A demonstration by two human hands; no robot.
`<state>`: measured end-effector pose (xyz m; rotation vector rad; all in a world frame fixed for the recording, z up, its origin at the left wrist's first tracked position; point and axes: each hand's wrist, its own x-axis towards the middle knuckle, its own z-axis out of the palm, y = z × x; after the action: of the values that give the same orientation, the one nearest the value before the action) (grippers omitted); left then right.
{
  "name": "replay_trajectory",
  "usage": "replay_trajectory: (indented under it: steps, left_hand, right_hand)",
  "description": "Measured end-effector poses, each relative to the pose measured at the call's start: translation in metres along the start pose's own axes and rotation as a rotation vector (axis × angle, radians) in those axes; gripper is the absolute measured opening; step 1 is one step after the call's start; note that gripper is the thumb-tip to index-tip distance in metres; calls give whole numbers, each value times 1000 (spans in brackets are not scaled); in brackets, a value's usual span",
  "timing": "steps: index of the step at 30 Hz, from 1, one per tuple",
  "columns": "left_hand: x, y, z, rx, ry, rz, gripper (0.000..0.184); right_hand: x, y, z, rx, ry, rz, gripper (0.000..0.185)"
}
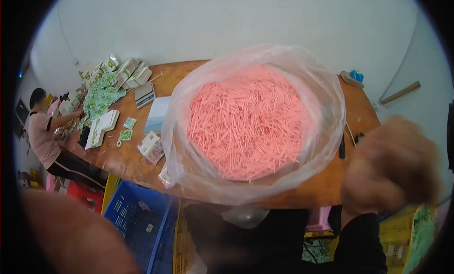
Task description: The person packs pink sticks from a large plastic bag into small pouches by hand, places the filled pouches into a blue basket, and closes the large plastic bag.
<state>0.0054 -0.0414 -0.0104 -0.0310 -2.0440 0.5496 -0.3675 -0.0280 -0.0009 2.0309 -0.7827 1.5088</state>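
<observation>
A large clear plastic bag (182, 167) stands wide open on the wooden table, its edge rolled outward. Thin pink sticks (246, 122) fill it in a loose heap. My right hand (390, 167) is raised over the table's right end, apart from the bag. It looks curled, but motion smears the fingers. Close to the camera at lower left is my left hand (78, 236), very large and blurred, with its fingers not made out. I cannot see anything held in either hand.
Left of the bag lie a small scale (144, 94), white cartons (101, 127) and a pile of green packets (101, 96). A blue crate (142, 217) stands below the table edge. Another person (45, 127) works at the far left.
</observation>
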Motion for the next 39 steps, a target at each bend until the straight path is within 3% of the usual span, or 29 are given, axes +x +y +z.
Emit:
replay_trajectory:
  steps: [1, 3, 4, 6, 7, 10, 13, 14, 18, 23, 28, 31, 34, 37, 39]
  left_hand:
    - [26, -42, 46, 5, 7, 6, 77]
    - [-40, -21, 103, -110, 166, -485, 61]
    - [-72, -7, 130, -17, 60, -635, 44]
    - [-141, 25, 168, -113, -122, -853, 33]
    - [-170, 41, 181, -117, -104, -937, 31]
    - [-233, 55, 184, 14, -78, -1259, 23]
    - [-263, 25, 171, 163, -27, -1474, 23]
    - [-271, 12, 168, 169, -19, -1550, 26]
    - [-291, -25, 171, 309, -213, -1441, 26]
    - [-306, -36, 186, 286, -465, -1401, 17]
    - [-301, -31, 184, 309, -425, -1282, 10]
    - [-293, -31, 180, 378, -254, -1312, 6]
    - [-290, -35, 159, 433, 51, -1202, 9]
    - [-282, -9, 143, 6, 609, -1631, 12]
    - [-270, 16, 146, 36, 514, -1687, 14]
  right_hand:
    - [-21, 11, 6, -6, -43, 63, 21]
    - [-78, 33, 10, -72, -174, 313, 21]
    - [-109, 41, 1, -136, -196, 397, 19]
    - [-181, 43, -26, -248, -162, 576, 16]
    - [-221, 40, -44, -287, -121, 749, 11]
    - [-300, 18, -87, -284, 75, 1280, 8]
    - [-331, -1, -92, -252, 48, 1354, 8]
    - [-332, 2, -81, -209, 5, 1265, 8]
    - [-252, -12, 11, -27, -241, 892, 7]
    - [-186, 10, 63, -100, -419, 955, 15]
    - [-140, 80, 80, -270, -546, 929, 29]
    - [-132, 130, 96, -256, -622, 960, 29]
    - [-118, 166, 124, -308, -703, 1041, 30]
    - [-110, 206, 160, -208, -691, 815, 38]
    - [-102, 217, 189, -310, -733, 717, 45]
